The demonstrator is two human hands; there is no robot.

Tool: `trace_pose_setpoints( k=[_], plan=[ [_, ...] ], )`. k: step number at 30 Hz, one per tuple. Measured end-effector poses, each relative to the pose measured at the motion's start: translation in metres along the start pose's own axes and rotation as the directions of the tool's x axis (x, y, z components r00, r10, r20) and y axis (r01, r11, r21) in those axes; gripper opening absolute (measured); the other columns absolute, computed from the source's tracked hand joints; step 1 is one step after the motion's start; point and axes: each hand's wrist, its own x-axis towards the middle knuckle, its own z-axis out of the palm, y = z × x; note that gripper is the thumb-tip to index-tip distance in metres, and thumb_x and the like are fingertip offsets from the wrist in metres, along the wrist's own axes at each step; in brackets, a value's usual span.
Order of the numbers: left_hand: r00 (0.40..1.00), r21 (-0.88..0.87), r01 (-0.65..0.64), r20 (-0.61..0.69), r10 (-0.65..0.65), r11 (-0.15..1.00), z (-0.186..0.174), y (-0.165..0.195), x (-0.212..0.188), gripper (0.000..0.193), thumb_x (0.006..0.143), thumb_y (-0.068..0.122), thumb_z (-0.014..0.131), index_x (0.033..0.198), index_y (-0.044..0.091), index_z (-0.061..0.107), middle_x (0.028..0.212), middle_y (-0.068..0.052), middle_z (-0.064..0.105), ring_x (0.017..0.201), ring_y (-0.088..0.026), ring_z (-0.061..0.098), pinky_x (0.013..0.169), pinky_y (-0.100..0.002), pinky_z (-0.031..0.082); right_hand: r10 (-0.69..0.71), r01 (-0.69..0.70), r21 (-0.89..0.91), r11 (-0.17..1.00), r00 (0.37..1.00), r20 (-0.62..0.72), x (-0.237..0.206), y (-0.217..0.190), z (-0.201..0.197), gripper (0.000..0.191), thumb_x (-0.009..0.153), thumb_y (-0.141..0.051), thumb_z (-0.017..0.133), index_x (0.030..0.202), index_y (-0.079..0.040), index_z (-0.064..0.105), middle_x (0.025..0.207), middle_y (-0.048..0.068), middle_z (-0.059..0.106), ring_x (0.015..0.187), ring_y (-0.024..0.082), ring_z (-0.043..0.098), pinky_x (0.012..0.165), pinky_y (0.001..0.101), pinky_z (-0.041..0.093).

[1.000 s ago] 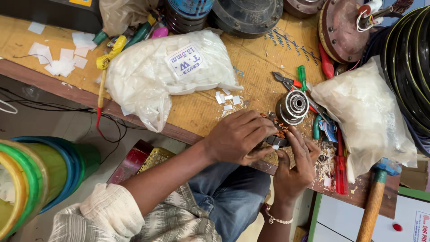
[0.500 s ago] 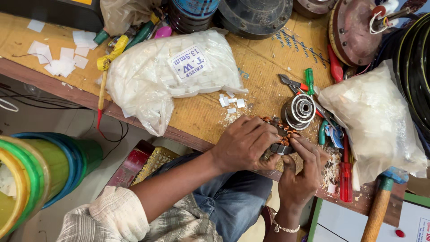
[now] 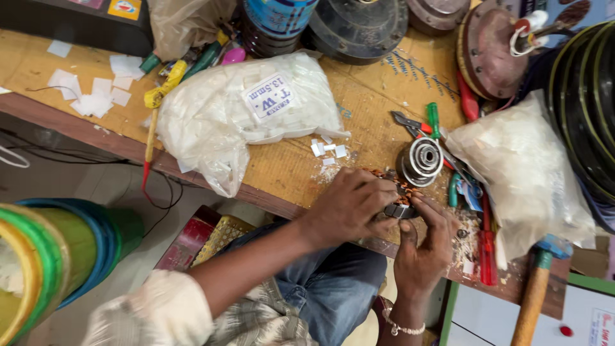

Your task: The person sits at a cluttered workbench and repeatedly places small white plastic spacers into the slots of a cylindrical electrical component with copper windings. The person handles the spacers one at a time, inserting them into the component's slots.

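Fingers (image 3: 375, 192) of left hand (image 3: 349, 208) curling over small round coil (image 3: 398, 200) of copper winding on dark metal core, pinching it at near edge of desk (image 3: 288, 168); right hand (image 3: 423, 253) bracing from below, fingers partly spread. Sitting just beside ribbed metal drum (image 3: 421, 160). Compared with half a second earlier, keeping same grip, barely shifting.

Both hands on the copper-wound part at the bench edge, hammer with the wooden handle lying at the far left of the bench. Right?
Not quite. Both the left hand and right hand are on the copper-wound part at the bench edge, but the hammer with the wooden handle lies at the right end, below the white bag. The head view shows it.
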Motion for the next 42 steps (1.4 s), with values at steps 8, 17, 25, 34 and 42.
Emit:
trace_pose_setpoints(
  k=[8, 17, 25, 34, 42],
  plan=[
    [0.981, 0.252, 0.069, 0.158, -0.111, 0.965, -0.076, -0.059, -0.011, 0.032, 0.093, 0.031, 0.071, 0.116, 0.009, 0.066, 0.117, -0.007, 0.061, 0.104, -0.027, 0.062, 0.086, -0.041, 0.054, 0.143, -0.063, 0.292, 0.954, 0.955, -0.261, -0.029, 0.018, 0.014, 0.025, 0.111, -0.015, 0.059, 0.130, 0.002, 0.063, 0.143, 0.015, 0.062, 0.134, 0.029, 0.062, 0.108, 0.0424, 0.062],
    [0.928, 0.418, 0.124, 0.273, -0.254, 0.900, -0.075, -0.068, -0.001, 0.021, 0.079, -0.003, 0.066, 0.097, 0.006, 0.073, 0.114, -0.008, 0.066, 0.093, -0.028, 0.065, 0.065, -0.039, 0.058, 0.261, -0.118, 0.442, 0.889, 0.924, -0.280, -0.051, 0.038, 0.005, 0.018, 0.113, -0.009, 0.062, 0.120, 0.006, 0.067, 0.108, 0.016, 0.070, 0.101, 0.024, 0.071, 0.092, 0.0363, 0.062],
    [0.897, 0.401, 0.137, 0.338, -0.286, 0.906, -0.077, -0.072, 0.008, 0.033, 0.077, -0.005, 0.065, 0.102, 0.013, 0.074, 0.108, -0.008, 0.067, 0.088, -0.028, 0.066, 0.058, -0.039, 0.056, 0.237, -0.078, 0.464, 0.882, 0.926, -0.295, -0.061, 0.044, 0.001, 0.035, 0.113, -0.033, 0.058, 0.116, 0.001, 0.064, 0.102, 0.014, 0.069, 0.096, 0.023, 0.072, 0.084, 0.0381, 0.065],
    [0.881, 0.347, 0.266, 0.290, -0.373, 0.899, -0.084, -0.078, -0.006, 0.032, 0.085, 0.001, 0.069, 0.115, 0.011, 0.071, 0.098, -0.009, 0.067, 0.091, -0.029, 0.069, 0.065, -0.042, 0.056, 0.231, -0.095, 0.460, 0.883, 0.941, -0.249, -0.073, 0.044, -0.003, 0.044, 0.114, -0.038, 0.056, 0.111, 0.004, 0.065, 0.098, 0.016, 0.069, 0.092, 0.025, 0.072, 0.086, 0.0390, 0.064],
    [0.866, 0.271, 0.205, 0.399, -0.303, 0.940, -0.111, -0.074, -0.012, 0.036, 0.072, 0.000, 0.067, 0.106, 0.010, 0.075, 0.113, -0.008, 0.067, 0.107, -0.029, 0.063, 0.073, -0.040, 0.059, 0.304, -0.182, 0.447, 0.876, 0.927, -0.219, -0.081, 0.043, 0.001, 0.047, 0.113, -0.039, 0.056, 0.110, 0.007, 0.063, 0.093, 0.015, 0.069, 0.086, 0.023, 0.071, 0.077, 0.0324, 0.059]
  ],
)
